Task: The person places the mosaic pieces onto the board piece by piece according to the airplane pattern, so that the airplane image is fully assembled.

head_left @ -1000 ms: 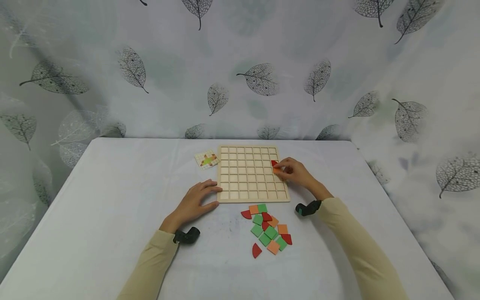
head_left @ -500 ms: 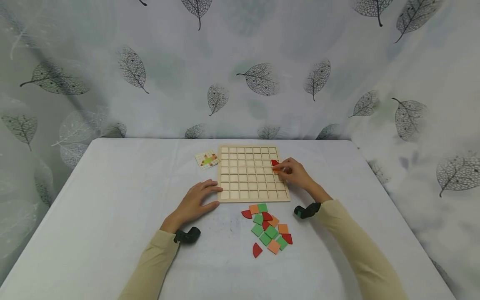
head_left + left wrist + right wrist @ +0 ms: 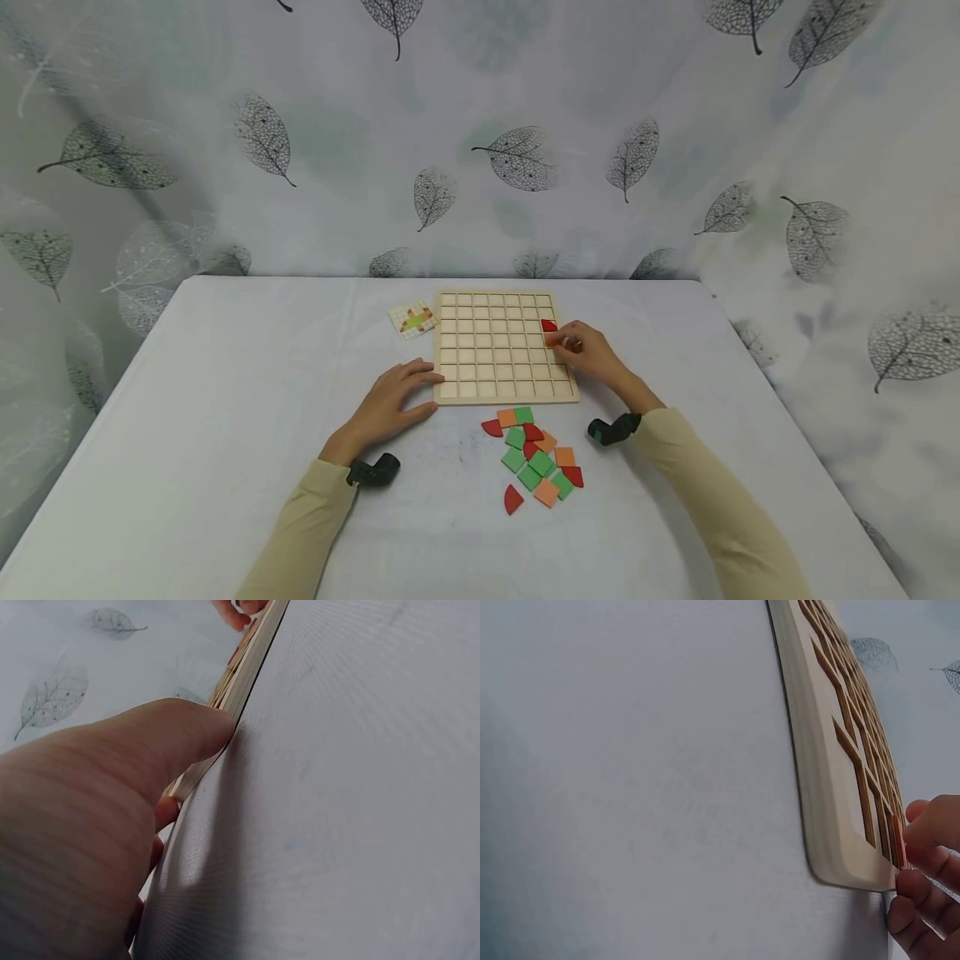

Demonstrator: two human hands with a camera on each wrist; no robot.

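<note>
A wooden grid board [image 3: 495,400] lies on the table. My left hand [image 3: 390,404] rests at its lower left corner, fingers spread loosely, fingertips on the left edge. In the left wrist view the thumb [image 3: 180,731] touches the board's side. My right hand [image 3: 588,350] is over the board's right edge, where thumb and fingers pinch an orange square tile [image 3: 551,339], partly covered by the fingertips. The right wrist view shows that tile [image 3: 898,841] edge-on at the grid. Just beyond it, a red quarter-circle tile [image 3: 549,325] sits in a cell of the rightmost column.
In front of the board several loose tiles lie in a cluster: green squares [image 3: 541,463], orange squares [image 3: 547,492] and red quarter-circles [image 3: 513,500]. A small pattern card [image 3: 414,320] is beside the board's upper left corner. A leaf-print curtain [image 3: 480,225] hangs behind the table.
My right hand has shifted slightly toward me, and its fingertips now lie lower over the orange tile, baring more of the red tile. The left hand has stayed in place.
</note>
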